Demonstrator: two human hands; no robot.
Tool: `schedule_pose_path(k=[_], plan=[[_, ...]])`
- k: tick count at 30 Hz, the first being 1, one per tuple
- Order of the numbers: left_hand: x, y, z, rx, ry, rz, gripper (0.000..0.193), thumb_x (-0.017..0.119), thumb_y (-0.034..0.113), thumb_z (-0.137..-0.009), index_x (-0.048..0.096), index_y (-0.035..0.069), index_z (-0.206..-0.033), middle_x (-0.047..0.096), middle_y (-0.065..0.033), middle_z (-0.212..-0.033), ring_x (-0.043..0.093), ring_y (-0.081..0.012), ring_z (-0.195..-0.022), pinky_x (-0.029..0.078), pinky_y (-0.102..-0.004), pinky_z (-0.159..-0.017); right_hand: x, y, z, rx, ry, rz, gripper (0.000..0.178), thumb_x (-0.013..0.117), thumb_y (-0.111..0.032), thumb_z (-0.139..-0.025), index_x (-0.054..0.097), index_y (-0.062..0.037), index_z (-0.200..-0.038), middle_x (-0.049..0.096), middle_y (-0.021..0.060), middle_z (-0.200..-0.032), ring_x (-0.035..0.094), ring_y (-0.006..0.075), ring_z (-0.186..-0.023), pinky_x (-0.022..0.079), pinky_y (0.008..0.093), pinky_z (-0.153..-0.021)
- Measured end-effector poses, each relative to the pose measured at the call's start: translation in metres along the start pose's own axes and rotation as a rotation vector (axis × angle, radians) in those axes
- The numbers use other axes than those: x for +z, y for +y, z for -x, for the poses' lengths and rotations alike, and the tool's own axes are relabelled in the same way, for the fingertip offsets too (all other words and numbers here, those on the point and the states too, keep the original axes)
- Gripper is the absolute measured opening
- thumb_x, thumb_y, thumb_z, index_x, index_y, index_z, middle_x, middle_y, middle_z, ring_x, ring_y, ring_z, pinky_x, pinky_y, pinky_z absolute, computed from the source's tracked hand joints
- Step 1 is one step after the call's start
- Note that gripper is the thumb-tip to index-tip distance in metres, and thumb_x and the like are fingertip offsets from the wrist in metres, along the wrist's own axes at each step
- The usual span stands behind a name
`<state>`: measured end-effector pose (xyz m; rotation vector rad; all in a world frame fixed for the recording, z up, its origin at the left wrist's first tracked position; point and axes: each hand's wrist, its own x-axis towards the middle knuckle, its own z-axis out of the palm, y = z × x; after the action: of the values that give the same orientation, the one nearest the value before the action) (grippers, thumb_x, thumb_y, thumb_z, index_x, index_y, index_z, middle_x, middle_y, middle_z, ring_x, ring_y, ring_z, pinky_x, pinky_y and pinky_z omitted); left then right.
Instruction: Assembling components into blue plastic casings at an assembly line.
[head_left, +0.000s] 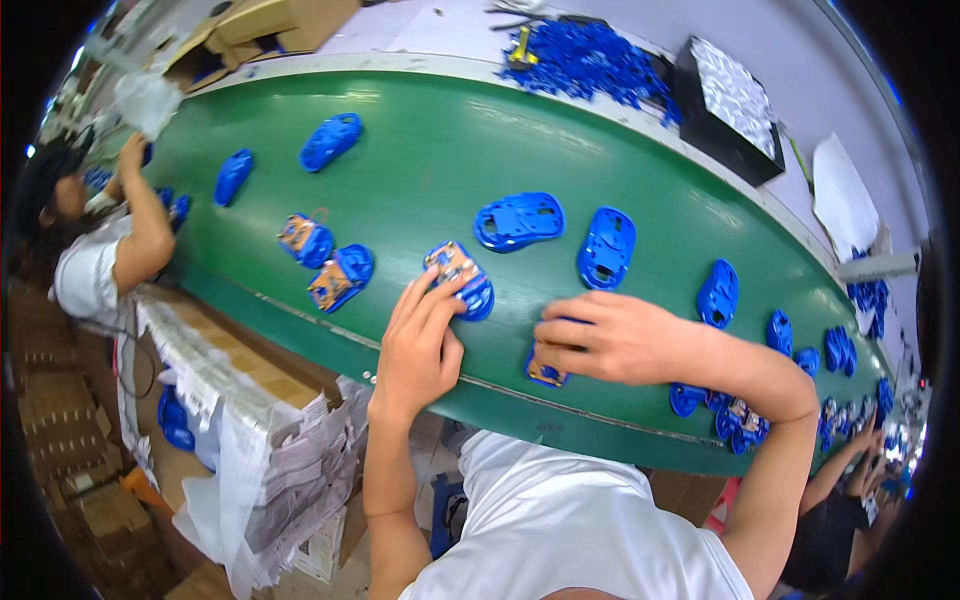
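Observation:
My left hand [420, 340] lies with fingers stretched out, its fingertips touching a blue computer mouse base [480, 297] that carries a brown circuit board [452, 262]. The thumb stays apart from that piece. To its right, my right hand [610, 340] has its fingers curled over another mouse base, whose circuit board [546, 372] shows below the fingers; most of this piece is hidden. Two bare blue mouse shells, one turned sideways [519, 221] and one upright [606, 248], lie just beyond my hands on the green conveyor belt [420, 130].
Mouse bases with boards [342, 277] lie to the left, others [741, 425] beside my right forearm. A pile of small blue parts [590, 62] and a black box [735, 110] line the far ledge. A co-worker [110, 230] works at left; a paper-covered carton [250, 430] stands near.

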<state>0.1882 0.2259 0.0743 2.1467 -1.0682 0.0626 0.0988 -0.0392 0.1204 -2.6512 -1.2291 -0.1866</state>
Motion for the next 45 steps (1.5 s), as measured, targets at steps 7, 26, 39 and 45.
schedule_pose_path(k=[7,26,39,45], plan=[[0.02,0.031,0.017,-0.006,-0.091,0.24,0.029,0.065,-0.008,-0.073,0.067,0.001,-0.1,0.068,-0.0109,-0.121,0.061,-0.0382,-0.123,0.047,-0.0462,-0.106,0.016,-0.053,0.066,0.533,0.094,-0.233,0.039,0.066,-0.008,-0.082,0.064,-0.0094,-0.121,0.057,0.0067,-0.133,0.055,0.0294,-0.121,0.049,0.0355,-0.096],[0.027,0.058,0.01,-0.027,-0.303,0.114,0.055,0.077,0.004,-0.075,0.065,0.005,-0.129,0.05,-0.0167,-0.15,0.051,-0.0372,-0.136,0.043,-0.0443,-0.111,0.025,-0.077,0.077,1.017,0.292,-0.171,0.045,0.083,-0.026,-0.078,0.064,-0.009,-0.115,0.06,0.0078,-0.11,0.058,0.0235,-0.095,0.048,0.0379,-0.086],[0.053,0.083,0.01,-0.114,-0.178,0.198,0.052,0.075,0.006,-0.08,0.063,0.001,-0.13,0.051,-0.0209,-0.148,0.056,-0.0365,-0.127,0.049,-0.0415,-0.103,0.043,-0.096,0.062,1.207,0.5,-0.556,0.041,0.09,-0.026,-0.073,0.067,-0.0066,-0.101,0.06,0.0022,-0.079,0.054,0.0166,-0.066,0.047,0.028,-0.061],[0.005,0.042,0.026,-0.351,0.1,-0.137,0.053,0.075,0.009,-0.081,0.061,0.002,-0.132,0.058,-0.02,-0.132,0.059,-0.0334,-0.109,0.05,-0.0381,-0.091,0.035,-0.091,0.069,1.259,0.608,-0.766,0.033,0.086,-0.008,-0.072,0.07,-0.0054,-0.1,0.06,0.0019,-0.077,0.051,0.0132,-0.064,0.044,0.0247,-0.059]])
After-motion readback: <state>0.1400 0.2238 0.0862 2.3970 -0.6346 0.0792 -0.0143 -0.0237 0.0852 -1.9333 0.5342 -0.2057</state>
